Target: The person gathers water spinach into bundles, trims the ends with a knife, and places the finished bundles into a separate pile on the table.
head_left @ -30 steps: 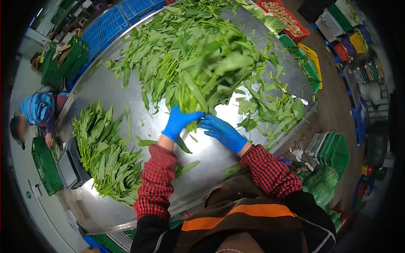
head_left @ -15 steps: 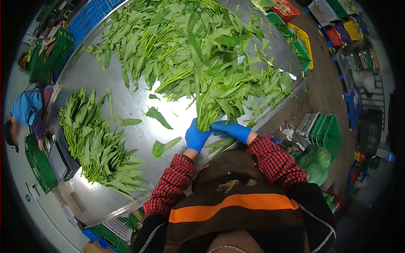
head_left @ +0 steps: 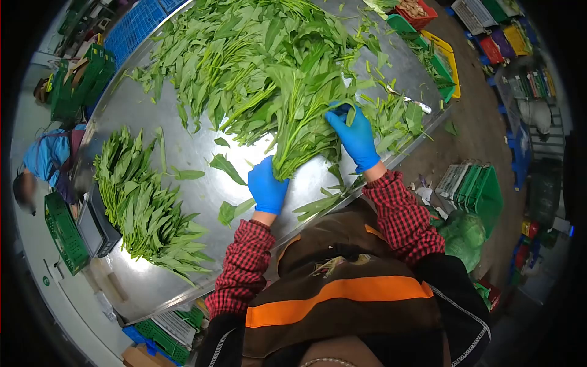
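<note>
At far left, beyond the metal tabletop [head_left: 195,202], a co-worker [head_left: 47,154] is beside a green crate [head_left: 66,235]. Inside that edge lies your sorted pile [head_left: 143,211]; shiny metal with loose leaves [head_left: 226,168] spans from it to your left hand [head_left: 268,186], clamped on the stems of the bundle [head_left: 299,131]. The bundle's leaves reach the big heap [head_left: 214,61]. Your right hand [head_left: 358,139], fingers bent, sits at the bundle's right side; whether it grips, you cannot tell. Rightward, a white-handled tool [head_left: 419,106] lies near the edge, with floor [head_left: 455,144] beyond.
</note>
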Action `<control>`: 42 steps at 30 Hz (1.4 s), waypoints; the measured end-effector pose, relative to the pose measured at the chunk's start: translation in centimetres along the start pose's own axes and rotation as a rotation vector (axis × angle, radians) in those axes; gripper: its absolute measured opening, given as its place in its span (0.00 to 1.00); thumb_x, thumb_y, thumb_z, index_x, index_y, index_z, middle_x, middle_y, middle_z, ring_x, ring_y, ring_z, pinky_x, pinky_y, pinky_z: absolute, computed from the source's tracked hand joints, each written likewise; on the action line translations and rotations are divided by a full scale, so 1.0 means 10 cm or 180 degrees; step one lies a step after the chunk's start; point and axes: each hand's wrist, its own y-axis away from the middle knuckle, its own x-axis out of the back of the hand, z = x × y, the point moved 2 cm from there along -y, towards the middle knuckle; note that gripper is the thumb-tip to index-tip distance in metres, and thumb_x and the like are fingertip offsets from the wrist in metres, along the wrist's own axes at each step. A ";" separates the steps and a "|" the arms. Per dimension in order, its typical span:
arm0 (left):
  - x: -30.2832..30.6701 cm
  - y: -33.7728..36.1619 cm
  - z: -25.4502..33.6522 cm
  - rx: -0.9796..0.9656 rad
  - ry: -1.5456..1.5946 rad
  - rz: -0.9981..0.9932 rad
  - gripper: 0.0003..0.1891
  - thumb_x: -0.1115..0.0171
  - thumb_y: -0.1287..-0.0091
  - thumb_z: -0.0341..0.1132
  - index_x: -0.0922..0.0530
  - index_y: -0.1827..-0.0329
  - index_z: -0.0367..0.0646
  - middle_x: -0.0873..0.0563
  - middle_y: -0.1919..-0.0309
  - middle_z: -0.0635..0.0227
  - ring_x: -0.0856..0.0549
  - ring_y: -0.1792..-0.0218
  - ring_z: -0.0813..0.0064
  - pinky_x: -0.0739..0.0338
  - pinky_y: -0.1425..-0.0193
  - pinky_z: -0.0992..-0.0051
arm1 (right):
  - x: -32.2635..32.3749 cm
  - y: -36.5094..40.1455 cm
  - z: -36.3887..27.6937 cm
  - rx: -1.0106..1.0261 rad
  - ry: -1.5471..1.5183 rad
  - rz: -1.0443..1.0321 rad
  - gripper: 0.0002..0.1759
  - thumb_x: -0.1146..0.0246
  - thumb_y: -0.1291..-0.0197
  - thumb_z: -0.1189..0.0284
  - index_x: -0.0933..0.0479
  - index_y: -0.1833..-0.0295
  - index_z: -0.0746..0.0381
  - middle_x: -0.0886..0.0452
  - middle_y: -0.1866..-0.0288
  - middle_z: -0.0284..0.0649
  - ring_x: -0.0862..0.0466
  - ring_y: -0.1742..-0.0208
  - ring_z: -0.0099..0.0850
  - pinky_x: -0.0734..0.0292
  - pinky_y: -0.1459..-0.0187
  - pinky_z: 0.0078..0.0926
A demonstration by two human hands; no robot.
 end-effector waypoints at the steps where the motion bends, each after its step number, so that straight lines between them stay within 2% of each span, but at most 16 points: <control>1: 0.07 -0.08 0.04 -0.0123 -0.0077 0.0083 0.16 0.30 0.50 0.42 0.22 0.63 0.44 0.17 0.73 0.58 0.19 0.69 0.55 0.27 0.65 0.59 | -0.02 -0.04 -0.06 -0.0051 -0.0320 -0.0152 0.17 0.30 0.45 0.66 0.23 0.53 0.63 0.21 0.64 0.32 0.24 0.69 0.21 0.27 0.66 0.24; 3: 0.17 -0.22 0.12 -0.0266 -0.0071 0.0281 0.16 0.30 0.50 0.41 0.21 0.62 0.44 0.18 0.74 0.58 0.19 0.70 0.55 0.28 0.66 0.58 | -0.06 -0.03 -0.21 0.0037 -0.0555 0.0010 0.22 0.27 0.49 0.67 0.24 0.50 0.62 0.22 0.61 0.36 0.23 0.66 0.27 0.27 0.62 0.24; 5: 0.23 -0.31 0.16 -0.0473 -0.0141 0.0361 0.23 0.26 0.54 0.37 0.22 0.53 0.45 0.18 0.69 0.58 0.20 0.68 0.53 0.28 0.64 0.58 | -0.02 -0.03 -0.37 0.1225 0.0787 -0.0179 0.22 0.27 0.52 0.68 0.23 0.51 0.61 0.24 0.59 0.40 0.22 0.63 0.32 0.27 0.59 0.26; 7: 0.30 -0.41 0.24 -0.0483 0.0072 0.0242 0.25 0.26 0.55 0.36 0.22 0.51 0.44 0.17 0.66 0.56 0.19 0.65 0.52 0.26 0.62 0.59 | -0.03 -0.07 -0.33 0.1253 0.0571 -0.0007 0.18 0.27 0.52 0.68 0.20 0.55 0.60 0.25 0.62 0.40 0.22 0.61 0.35 0.27 0.57 0.29; 10: 0.30 -0.47 0.26 -0.0188 0.0143 -0.0068 0.27 0.25 0.56 0.35 0.23 0.50 0.42 0.15 0.63 0.55 0.17 0.64 0.51 0.24 0.60 0.60 | 0.05 -0.04 -0.44 0.1407 0.1199 0.0201 0.10 0.30 0.52 0.74 0.17 0.62 0.57 0.23 0.62 0.39 0.23 0.59 0.38 0.27 0.57 0.31; 13: 0.27 -0.46 0.30 -0.0232 0.0046 0.0113 0.28 0.25 0.56 0.36 0.23 0.50 0.42 0.15 0.64 0.54 0.17 0.64 0.52 0.23 0.61 0.60 | 0.09 0.04 -0.40 0.1458 0.0901 0.0267 0.11 0.34 0.51 0.80 0.18 0.60 0.57 0.24 0.60 0.40 0.23 0.58 0.38 0.27 0.55 0.30; 17: 0.22 -0.47 0.36 -0.0042 0.0101 -0.0105 0.28 0.24 0.56 0.36 0.23 0.49 0.43 0.15 0.63 0.53 0.16 0.64 0.52 0.23 0.61 0.60 | 0.11 0.16 -0.27 0.0774 0.0164 0.0205 0.15 0.39 0.52 0.84 0.20 0.57 0.59 0.25 0.57 0.42 0.22 0.53 0.40 0.26 0.52 0.28; 22: 0.17 -0.50 0.42 -0.0232 0.0041 -0.0114 0.25 0.25 0.56 0.37 0.22 0.54 0.42 0.15 0.68 0.55 0.17 0.66 0.53 0.24 0.62 0.60 | 0.22 0.16 -0.26 0.1241 0.0819 -0.0008 0.14 0.37 0.50 0.79 0.21 0.55 0.59 0.23 0.56 0.40 0.19 0.56 0.36 0.23 0.56 0.28; 24: 0.18 -0.50 0.43 -0.0367 -0.0173 -0.0098 0.23 0.26 0.55 0.38 0.22 0.55 0.42 0.16 0.71 0.55 0.17 0.67 0.53 0.24 0.63 0.60 | 0.16 0.17 -0.17 0.0320 0.0599 -0.0414 0.17 0.36 0.51 0.74 0.22 0.52 0.58 0.22 0.61 0.39 0.19 0.60 0.35 0.23 0.58 0.29; 25: 0.19 -0.51 0.45 -0.0496 -0.0384 -0.0073 0.21 0.26 0.55 0.38 0.22 0.57 0.42 0.16 0.73 0.56 0.17 0.69 0.54 0.25 0.64 0.60 | 0.17 0.16 -0.20 0.0315 0.0598 -0.0403 0.17 0.36 0.51 0.74 0.22 0.52 0.58 0.22 0.61 0.39 0.19 0.60 0.35 0.23 0.58 0.29; 27: 0.15 -0.52 0.44 -0.0627 -0.0433 -0.0005 0.21 0.27 0.54 0.38 0.22 0.58 0.42 0.17 0.73 0.56 0.17 0.70 0.54 0.26 0.65 0.60 | 0.19 0.15 -0.29 0.0459 0.1137 -0.0556 0.24 0.33 0.54 0.74 0.23 0.47 0.57 0.25 0.69 0.37 0.22 0.70 0.31 0.25 0.65 0.27; 32: 0.13 -0.51 0.47 -0.0585 -0.0541 -0.0062 0.20 0.27 0.54 0.37 0.22 0.59 0.43 0.17 0.74 0.56 0.18 0.71 0.53 0.25 0.64 0.60 | 0.07 0.17 -0.03 0.1280 0.1491 -0.0567 0.16 0.33 0.55 0.74 0.20 0.56 0.57 0.26 0.74 0.36 0.24 0.74 0.30 0.28 0.70 0.29; 34: 0.16 -0.51 0.46 -0.0533 -0.0469 -0.0095 0.21 0.27 0.54 0.37 0.22 0.57 0.43 0.17 0.73 0.56 0.17 0.69 0.53 0.24 0.62 0.61 | 0.11 0.13 -0.03 0.0937 0.1184 -0.0657 0.12 0.34 0.53 0.70 0.20 0.60 0.55 0.22 0.71 0.37 0.20 0.68 0.39 0.26 0.66 0.35; 38: 0.16 -0.53 0.49 -0.0524 -0.0304 -0.0130 0.22 0.27 0.54 0.37 0.22 0.56 0.43 0.16 0.70 0.57 0.17 0.67 0.53 0.24 0.62 0.61 | 0.13 0.08 -0.08 0.1197 0.1420 -0.0512 0.10 0.34 0.53 0.69 0.21 0.62 0.55 0.22 0.73 0.38 0.20 0.71 0.40 0.26 0.69 0.35; 41: 0.13 -0.50 0.50 -0.0682 -0.0307 0.0004 0.24 0.26 0.55 0.37 0.22 0.54 0.43 0.15 0.66 0.56 0.16 0.65 0.53 0.23 0.61 0.61 | 0.23 -0.09 -0.03 0.0723 0.1330 -0.0289 0.10 0.33 0.52 0.68 0.22 0.63 0.57 0.23 0.76 0.37 0.21 0.75 0.36 0.25 0.71 0.32; 42: 0.13 -0.49 0.48 -0.0562 -0.0209 -0.0013 0.25 0.26 0.55 0.37 0.22 0.52 0.43 0.15 0.64 0.56 0.16 0.64 0.53 0.22 0.60 0.62 | 0.32 -0.17 0.01 0.0439 0.1184 0.0089 0.10 0.33 0.52 0.68 0.23 0.64 0.58 0.23 0.77 0.36 0.22 0.77 0.33 0.26 0.72 0.31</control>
